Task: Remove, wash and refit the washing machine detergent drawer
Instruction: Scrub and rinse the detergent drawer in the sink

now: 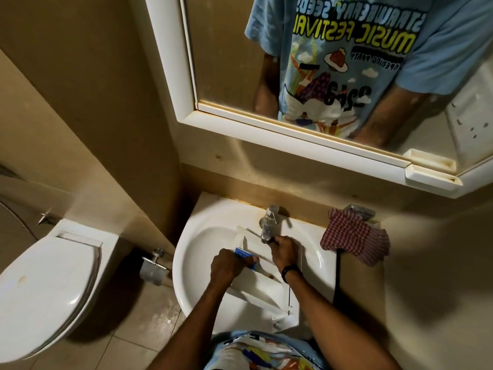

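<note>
left hand (pixel 229 266) clenched round blue insert (pixel 246 255) atop detergent drawer (pixel 262 291), which lies in sink (pixel 186 259) beneath it. right hand (pixel 286 252) at tap (pixel 270 222); grasp indeterminate.

Your rectangular plastic detergent drawer (pixel 266 292) is white, like the round ceramic sink (pixel 186 263) around it; its small plastic insert (pixel 244 254) is bright blue. On the far right rim, the cloth (pixel 352 237) is red-and-white checked. Your wristband (pixel 290 271) is black, your printed T-shirt (pixel 261 351) pale blue.

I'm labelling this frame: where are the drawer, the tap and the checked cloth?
Drawer (pixel 262 289), head view, its white inner wall.
Tap (pixel 269 225), head view, its spout.
Checked cloth (pixel 352 236), head view, its middle.
</note>
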